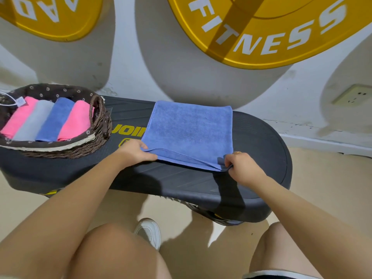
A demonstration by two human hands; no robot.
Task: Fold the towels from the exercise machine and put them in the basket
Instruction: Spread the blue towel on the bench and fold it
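A blue towel (191,129) lies flat on the black exercise machine (251,158), already doubled over, its layered near edge facing the person. The left hand (136,153) holds the near left corner, thumb on top and fingers tucked under the cloth. The right hand (241,168) pinches the near right corner, its fingers curled round the bunched edge. Both corners are lifted slightly off the machine, while the rest of the towel rests on it.

The basket (100,119) stands on the left end of the machine, well apart from the towel. Four folded towels sit side by side in it: pink (19,115), grey (34,119), blue (55,119) and pink (75,121).

The towel looks light, soft and limp, with a fuzzy pile that should grip fingers well and not slip. It will sag wherever it is unsupported, so the two near corners are the sensible hold. Carried across together to the far edge, they should keep the layers aligned. Once folded narrow, it probably goes beside the right-hand pink one, though little room shows there.
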